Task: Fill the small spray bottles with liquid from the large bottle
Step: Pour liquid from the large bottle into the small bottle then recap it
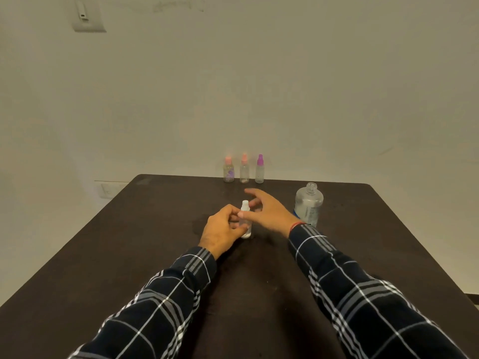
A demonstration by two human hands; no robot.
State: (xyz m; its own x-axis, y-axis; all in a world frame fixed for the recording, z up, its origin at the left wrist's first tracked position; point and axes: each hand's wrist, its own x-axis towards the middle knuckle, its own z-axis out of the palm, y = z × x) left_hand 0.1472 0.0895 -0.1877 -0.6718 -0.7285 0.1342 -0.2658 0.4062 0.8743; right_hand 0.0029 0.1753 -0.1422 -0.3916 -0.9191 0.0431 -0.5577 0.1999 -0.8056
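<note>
A small clear spray bottle with a white top [245, 206] stands upright on the dark table [155, 255]. My left hand [222, 230] grips its body from the left. My right hand [267, 209] hovers just right of the bottle's top, fingers spread, thumb tip close to its neck. The large clear bottle [309, 204] stands uncapped to the right, behind my right wrist. Three small spray bottles line the far edge: two with pink tops [228, 169] [244, 168] and one with a purple top [259, 169].
A pale wall rises right behind the table's far edge, with a switch plate [88, 18] high on the left. A faint wet patch [199, 221] marks the tabletop left of the held bottle.
</note>
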